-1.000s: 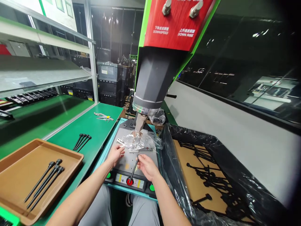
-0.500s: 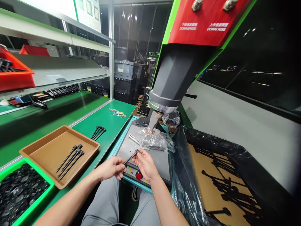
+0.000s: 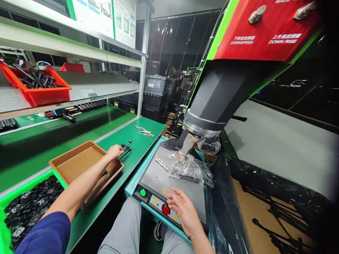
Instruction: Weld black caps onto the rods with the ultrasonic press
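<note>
My left hand (image 3: pixel 115 151) reaches over the far right corner of the brown tray (image 3: pixel 71 158), fingers closed on a thin black rod (image 3: pixel 129 142) with a thick head. Most of that rod is hidden by the hand. More black rods (image 3: pixel 126 151) lie just beside the fingers on the green worktop. My right hand (image 3: pixel 184 211) is held over the front of the machine's grey base plate (image 3: pixel 153 180), next to the red button (image 3: pixel 166 209). Its fingers are stretched out and nothing is in them. My left forearm covers most of the rods in the tray.
The press head (image 3: pixel 209 95) points down at a plastic-wrapped fixture (image 3: pixel 185 167). A green bin (image 3: pixel 59 178) of black parts stands at front left, a red bin (image 3: pixel 49 95) on the shelf. Pliers (image 3: pixel 144 131) lie on the worktop. A plastic-lined box (image 3: pixel 245 197) of rods is at right.
My left hand has left the spot over the machine base and moved out left with the rod to the rods beyond the tray. My right hand has let go of the rod and opened. The view has shifted left.
</note>
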Tool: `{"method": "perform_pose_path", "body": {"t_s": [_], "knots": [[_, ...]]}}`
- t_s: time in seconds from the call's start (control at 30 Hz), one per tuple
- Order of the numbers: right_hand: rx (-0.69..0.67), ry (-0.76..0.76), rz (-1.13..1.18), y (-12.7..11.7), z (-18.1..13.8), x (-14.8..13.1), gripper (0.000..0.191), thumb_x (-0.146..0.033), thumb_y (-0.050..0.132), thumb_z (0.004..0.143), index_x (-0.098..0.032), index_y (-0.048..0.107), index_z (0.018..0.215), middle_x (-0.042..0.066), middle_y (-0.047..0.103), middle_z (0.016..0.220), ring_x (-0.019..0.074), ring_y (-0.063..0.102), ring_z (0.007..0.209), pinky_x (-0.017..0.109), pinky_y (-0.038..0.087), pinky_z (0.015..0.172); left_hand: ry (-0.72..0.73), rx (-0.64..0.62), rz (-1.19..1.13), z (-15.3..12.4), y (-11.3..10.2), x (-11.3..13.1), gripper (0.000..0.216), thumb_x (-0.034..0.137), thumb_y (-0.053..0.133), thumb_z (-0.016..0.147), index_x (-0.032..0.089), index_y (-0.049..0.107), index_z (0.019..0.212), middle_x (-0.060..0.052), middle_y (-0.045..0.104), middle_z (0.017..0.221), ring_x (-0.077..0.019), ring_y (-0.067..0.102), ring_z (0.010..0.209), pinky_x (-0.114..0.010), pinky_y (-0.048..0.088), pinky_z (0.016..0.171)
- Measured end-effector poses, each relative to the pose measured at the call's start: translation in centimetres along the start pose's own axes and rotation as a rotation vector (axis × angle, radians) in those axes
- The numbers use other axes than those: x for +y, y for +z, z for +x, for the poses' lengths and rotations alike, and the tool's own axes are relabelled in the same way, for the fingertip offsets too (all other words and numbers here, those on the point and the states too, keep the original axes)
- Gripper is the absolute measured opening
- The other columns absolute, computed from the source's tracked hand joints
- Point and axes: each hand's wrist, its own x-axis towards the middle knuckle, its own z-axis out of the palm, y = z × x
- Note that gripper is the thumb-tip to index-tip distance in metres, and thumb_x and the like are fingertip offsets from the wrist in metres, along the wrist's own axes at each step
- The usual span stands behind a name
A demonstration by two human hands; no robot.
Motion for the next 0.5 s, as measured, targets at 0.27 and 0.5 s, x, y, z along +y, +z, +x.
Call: {"method": "perform_pose_path", "body": {"t_s": [0.27,0.5], "knots": [[0.144,0.083,0.042,-2.9,-2.0,1.3,0.055,-0.051,0.084,0.062,-0.02,0.064,0.102,0.007,0.069,0.084,0.0192,0.062,0.07,0.032,0.053,0.064,-0.19,-0.003,0.367,6.1,-1.8,-4.0,0.024,0.032,0.068,0.081,0.011,0.066,0.092,-0.013,0.068,0.101,-0.0255,0.063,0.099,-0.041,0.049,0.086],[0.259,0.152,0.009,-5.9,-2.9,2.1,0.056,-0.054,0.085,0.055,-0.022,0.065,0.096,0.009,0.069,0.083,0.0254,0.065,0.069,0.038,0.055,0.062,-0.18,-0.136,0.485,7.6,0.1,-3.7,0.027,0.036,0.061,0.088,0.013,0.064,0.102,-0.008,0.067,0.103,-0.0201,0.065,0.094,-0.04,0.052,0.085]]}}
